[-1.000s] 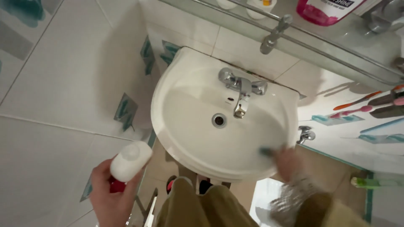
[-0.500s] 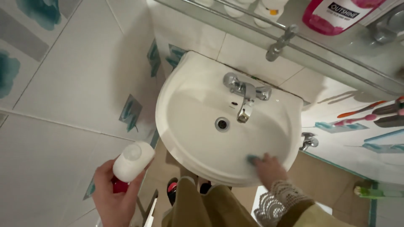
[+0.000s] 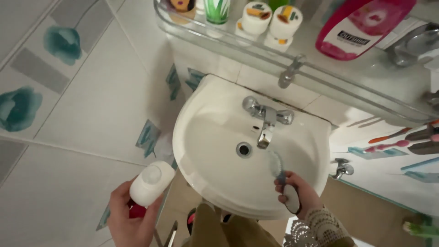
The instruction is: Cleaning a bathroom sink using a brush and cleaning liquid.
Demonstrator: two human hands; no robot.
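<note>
White-tiled bathroom, basin [image 3: 215, 183] between hands; right hand [image 3: 297, 190] grips stiff, light brush [image 3: 280, 171] by its handle; left hand [image 3: 130, 219] clasps smooth, likely slippery bottle [image 3: 151, 183]

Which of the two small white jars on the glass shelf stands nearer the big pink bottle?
The right jar; the other jar stands left of it, farther from the pink bottle.
</note>
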